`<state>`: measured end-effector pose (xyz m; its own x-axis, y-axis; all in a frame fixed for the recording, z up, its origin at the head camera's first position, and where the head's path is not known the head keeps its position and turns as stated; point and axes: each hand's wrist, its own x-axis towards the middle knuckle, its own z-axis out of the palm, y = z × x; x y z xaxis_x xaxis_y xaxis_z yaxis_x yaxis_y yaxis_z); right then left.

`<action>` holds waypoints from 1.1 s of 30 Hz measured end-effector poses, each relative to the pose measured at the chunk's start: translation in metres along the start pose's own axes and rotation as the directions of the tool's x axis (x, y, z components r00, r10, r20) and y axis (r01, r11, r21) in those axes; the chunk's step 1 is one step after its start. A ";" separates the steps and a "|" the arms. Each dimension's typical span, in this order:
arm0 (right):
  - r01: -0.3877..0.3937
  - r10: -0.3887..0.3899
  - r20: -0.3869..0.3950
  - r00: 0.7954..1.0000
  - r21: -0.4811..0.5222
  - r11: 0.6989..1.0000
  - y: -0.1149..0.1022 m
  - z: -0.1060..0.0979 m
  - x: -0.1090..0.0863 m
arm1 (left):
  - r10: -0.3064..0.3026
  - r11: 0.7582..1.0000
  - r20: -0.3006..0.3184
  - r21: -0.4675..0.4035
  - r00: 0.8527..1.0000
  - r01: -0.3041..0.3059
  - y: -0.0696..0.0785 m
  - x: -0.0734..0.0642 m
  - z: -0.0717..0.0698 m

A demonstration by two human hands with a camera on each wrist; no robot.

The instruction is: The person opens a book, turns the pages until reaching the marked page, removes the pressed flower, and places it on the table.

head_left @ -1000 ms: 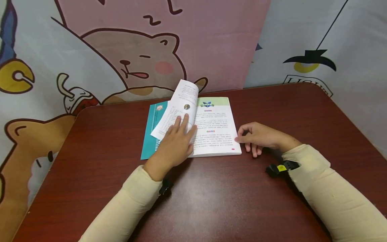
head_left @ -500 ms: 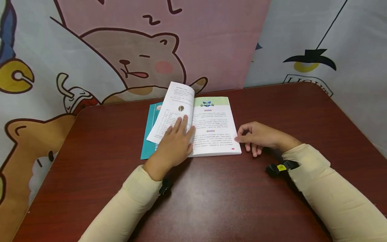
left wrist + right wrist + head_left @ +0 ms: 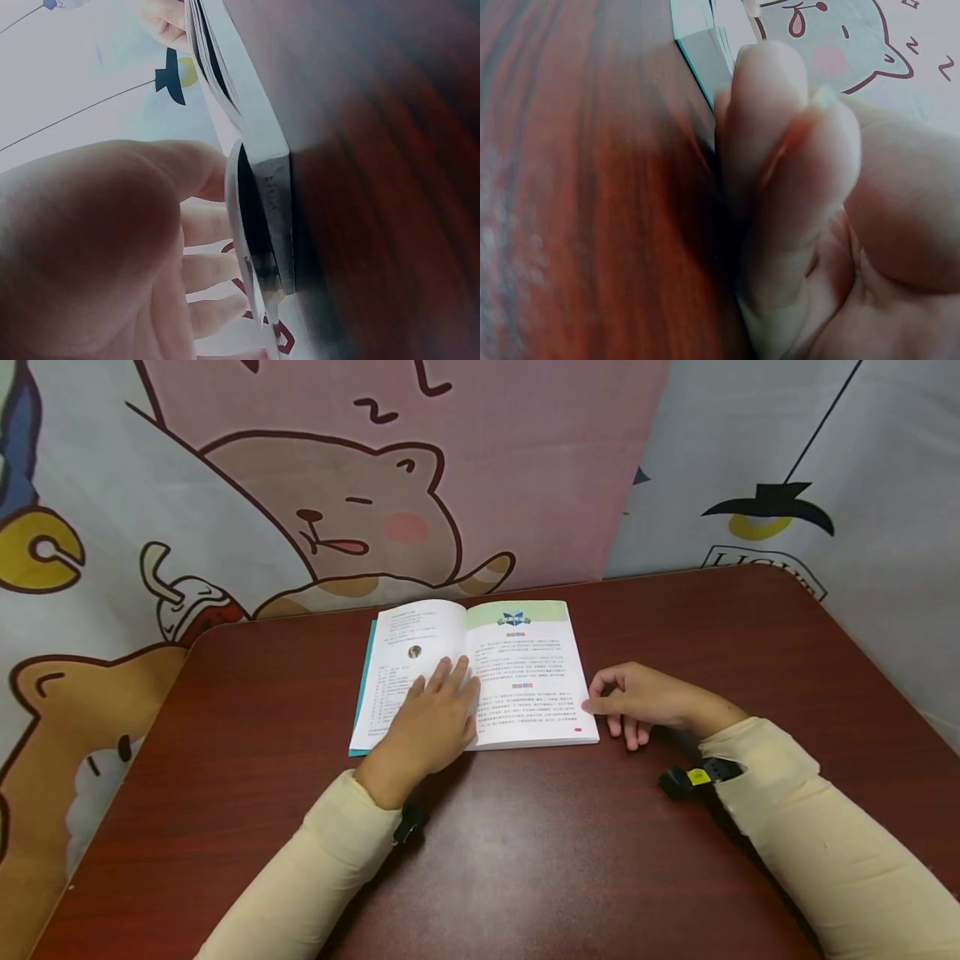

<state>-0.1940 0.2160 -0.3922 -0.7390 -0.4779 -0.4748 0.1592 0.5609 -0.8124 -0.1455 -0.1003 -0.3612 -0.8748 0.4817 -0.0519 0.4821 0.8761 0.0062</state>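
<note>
An open book (image 3: pixel 528 714) lies on the table, its printed pages facing up. A strip of teal cover (image 3: pixel 368 650) shows past its left side. My left hand (image 3: pixel 431 718) rests on the left page (image 3: pixel 397 689) near the fold, fingers straight and spread. In the left wrist view, that left page bows up under the hand, apart from the thick page block (image 3: pixel 266 142). At the book's right edge, my right hand (image 3: pixel 652 697) pinches the page edge between thumb and forefinger. Its other fingers curl loosely beside the book; in the right wrist view they hide the pinch.
The dark red-brown wooden table (image 3: pixel 540 852) extends around the book on all sides. Behind it hangs a cloth (image 3: pixel 525 468) printed with cartoon animals. A black wrist camera (image 3: pixel 678 782) sits under the right wrist, near the tabletop.
The raised leaf has swung down to the left and now covers nearly all of the teal cover. My left hand stays over it; my right hand has not visibly moved.
</note>
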 end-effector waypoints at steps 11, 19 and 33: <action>-0.004 0.004 0.004 1.000 0.007 1.000 0.001 0.000 0.000 | 0.014 0.997 0.092 -0.076 0.996 -0.007 0.002 0.002 0.002; 0.001 -0.001 0.003 1.000 0.003 1.000 0.000 0.000 -0.001 | 0.102 0.986 0.071 -0.141 0.992 -0.092 0.004 0.001 0.001; 0.002 -0.002 0.008 1.000 0.012 1.000 0.000 -0.001 0.000 | 0.152 0.983 0.040 -0.112 0.988 -0.146 0.006 0.000 0.001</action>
<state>-0.1942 0.2165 -0.3918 -0.7340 -0.4848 -0.4756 0.1651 0.5519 -0.8174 -0.1427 -0.0948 -0.3623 -0.7890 0.6077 -0.0902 0.5964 0.7929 0.1253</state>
